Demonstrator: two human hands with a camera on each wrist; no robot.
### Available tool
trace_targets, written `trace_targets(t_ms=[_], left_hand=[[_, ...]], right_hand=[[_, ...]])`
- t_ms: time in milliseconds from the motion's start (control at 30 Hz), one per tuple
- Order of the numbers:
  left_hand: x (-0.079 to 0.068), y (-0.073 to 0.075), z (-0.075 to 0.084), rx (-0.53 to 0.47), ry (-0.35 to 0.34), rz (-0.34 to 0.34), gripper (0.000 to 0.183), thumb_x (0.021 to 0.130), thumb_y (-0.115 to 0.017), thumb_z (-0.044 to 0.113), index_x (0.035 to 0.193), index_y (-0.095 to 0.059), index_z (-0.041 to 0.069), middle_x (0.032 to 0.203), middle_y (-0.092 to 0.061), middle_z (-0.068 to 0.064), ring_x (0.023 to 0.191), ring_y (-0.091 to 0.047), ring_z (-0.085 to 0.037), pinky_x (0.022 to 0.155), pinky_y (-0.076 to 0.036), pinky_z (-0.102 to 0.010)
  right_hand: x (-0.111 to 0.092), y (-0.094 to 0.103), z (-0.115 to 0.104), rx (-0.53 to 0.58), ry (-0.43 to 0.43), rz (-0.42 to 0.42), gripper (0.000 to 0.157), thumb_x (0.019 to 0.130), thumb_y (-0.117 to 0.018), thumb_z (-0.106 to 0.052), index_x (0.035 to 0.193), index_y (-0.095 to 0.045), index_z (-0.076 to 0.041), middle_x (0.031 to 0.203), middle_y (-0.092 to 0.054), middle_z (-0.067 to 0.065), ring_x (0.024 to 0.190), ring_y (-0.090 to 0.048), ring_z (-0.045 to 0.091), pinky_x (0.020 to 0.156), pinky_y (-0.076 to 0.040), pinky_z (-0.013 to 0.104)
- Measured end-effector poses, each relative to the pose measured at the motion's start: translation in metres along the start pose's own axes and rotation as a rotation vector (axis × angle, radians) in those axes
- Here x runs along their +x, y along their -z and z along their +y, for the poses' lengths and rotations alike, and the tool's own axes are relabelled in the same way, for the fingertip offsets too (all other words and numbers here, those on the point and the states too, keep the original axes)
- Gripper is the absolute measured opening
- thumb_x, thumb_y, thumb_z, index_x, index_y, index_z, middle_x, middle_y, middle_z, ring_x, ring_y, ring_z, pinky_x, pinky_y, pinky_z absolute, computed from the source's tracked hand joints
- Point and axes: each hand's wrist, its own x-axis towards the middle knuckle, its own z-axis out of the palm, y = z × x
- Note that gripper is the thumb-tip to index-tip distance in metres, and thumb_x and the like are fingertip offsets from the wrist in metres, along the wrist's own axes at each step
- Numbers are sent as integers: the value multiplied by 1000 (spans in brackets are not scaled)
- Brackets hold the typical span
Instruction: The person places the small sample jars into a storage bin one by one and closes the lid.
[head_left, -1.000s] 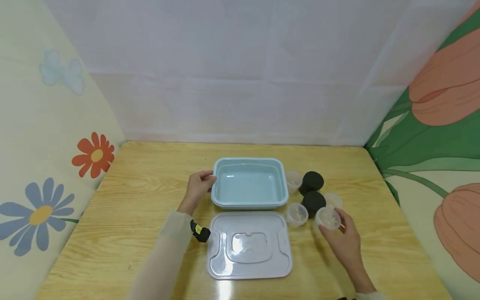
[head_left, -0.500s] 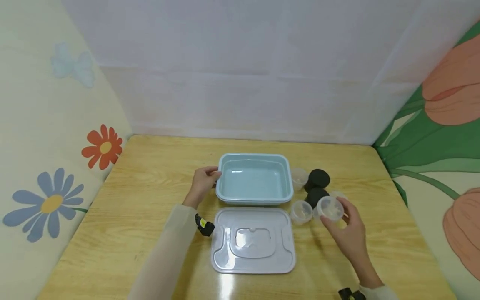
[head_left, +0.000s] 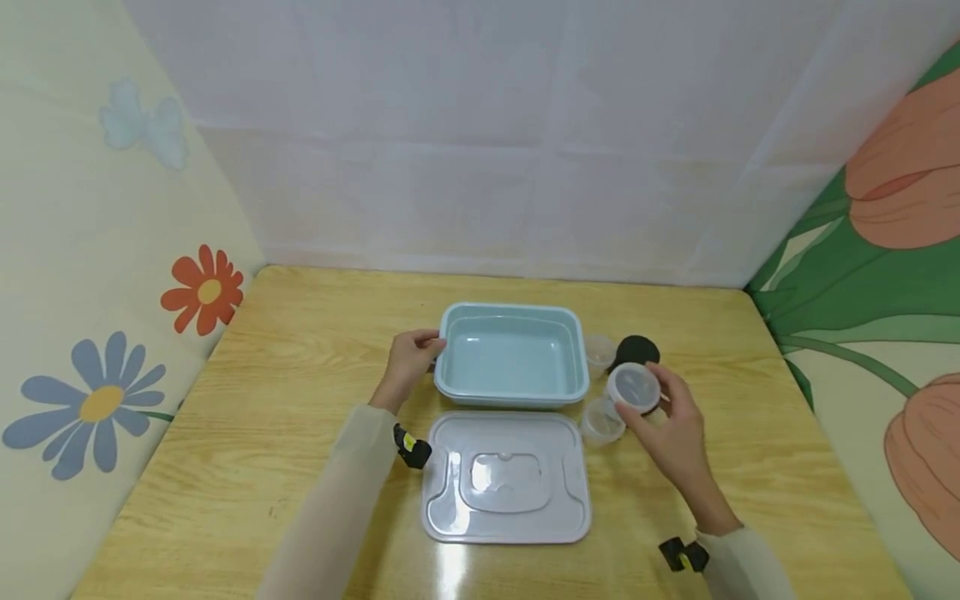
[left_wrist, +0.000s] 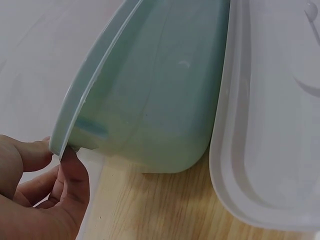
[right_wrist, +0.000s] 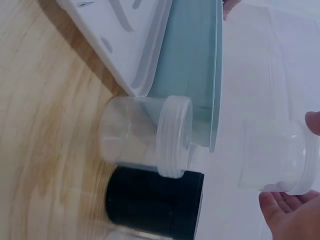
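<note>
My left hand (head_left: 407, 367) pinches the left rim of a light blue plastic bin (head_left: 512, 400), thumb above and fingers below the rim in the left wrist view. With thumb and fingers, my right hand (head_left: 673, 429) holds a clear lidded plastic jar (head_left: 632, 388) by its top. The held jar (right_wrist: 275, 157) is off the table in the right wrist view. Below it stand another clear jar (right_wrist: 135, 132) and a black jar (right_wrist: 155, 202). A black jar (head_left: 640, 348) and clear jars (head_left: 599, 350) are clustered right of the bin; the held jar hides part of the group.
A pale grey lid (head_left: 507, 521) lies flat in front of the bin on the wooden table (head_left: 300, 375). A white cloth (head_left: 480, 167) hangs behind the table, with flower-printed cloths at both sides.
My right hand has raised the clear jar and carried it leftward, toward the bin and over the other jars. The left hand keeps its hold on the bin's rim.
</note>
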Motion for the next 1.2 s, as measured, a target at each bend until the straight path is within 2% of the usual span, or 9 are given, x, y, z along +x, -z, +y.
trace_targets(t_ms=[100, 300, 367, 467, 567, 633, 933, 1067, 1200], left_hand=[[1, 1, 0, 2, 6, -5, 34, 94, -58, 9, 124, -58, -5, 106, -62, -18, 83, -60, -16, 65, -55, -22], [1, 3, 0, 13, 17, -5, 33, 94, -57, 10, 124, -59, -4, 106, -62, -16, 87, -60, -17, 69, -55, -23], [1, 3, 0, 15, 19, -3, 33, 95, -57, 11, 125, -58, -3, 108, -62, -17, 88, -60, -17, 70, -56, -24], [1, 3, 1, 14, 20, -6, 34, 95, -57, 11, 127, -57, -2, 111, -62, -18, 89, -60, -17, 71, -56, -24], [1, 1, 1, 17, 17, -13, 35, 95, -57, 11, 127, -57, -3, 112, -62, -19, 88, -59, -17, 70, -55, -23], [1, 1, 1, 23, 19, -13, 35, 95, -57, 11, 127, -57, -3, 112, -62, -18, 89, -59, -17, 71, -55, -23], [-1, 2, 5, 34, 48, -28, 36, 96, -55, 13, 129, -55, -1, 114, -61, -16, 95, -58, -19, 75, -55, -24], [-1, 3, 5, 39, 45, -31, 36, 96, -55, 13, 129, -55, -1, 114, -61, -16, 94, -58, -18, 74, -54, -24], [0, 1, 5, 49, 37, -43, 36, 97, -54, 13, 130, -55, -2, 114, -60, -17, 95, -59, -19, 75, -55, -25]], right_hand=[[7, -7, -3, 26, 17, -22, 64, 76, -76, 2, 133, -46, 6, 124, -53, 21, 103, -47, 2, 84, -36, 0], [24, -29, -9, 64, 43, -86, 64, 77, -77, -2, 133, -46, 6, 125, -52, 22, 109, -53, 27, 87, -38, 2], [29, -37, -11, 52, 57, -111, 63, 77, -77, -5, 132, -47, 5, 124, -52, 21, 109, -54, 30, 87, -42, 8], [36, -48, -14, 25, 76, -133, 62, 77, -78, -7, 131, -48, 4, 123, -54, 21, 109, -54, 32, 89, -48, 27], [40, -56, -15, 6, 61, -168, 63, 77, -77, -8, 131, -48, 3, 125, -53, 21, 113, -53, 34, 93, -48, 44], [43, -61, -16, 1, 44, -201, 64, 79, -76, -9, 133, -46, 3, 129, -50, 22, 117, -51, 36, 96, -46, 49], [62, -83, -16, -20, 3, -318, 69, 83, -73, -17, 141, -39, 1, 137, -45, 22, 125, -44, 37, 98, -45, 49], [72, -97, -21, -50, 24, -365, 66, 83, -73, -20, 139, -43, -1, 134, -47, 20, 123, -47, 35, 96, -47, 48], [81, -110, -24, -58, 1, -376, 65, 82, -73, -21, 137, -44, 0, 133, -49, 20, 121, -48, 34, 94, -47, 47]])
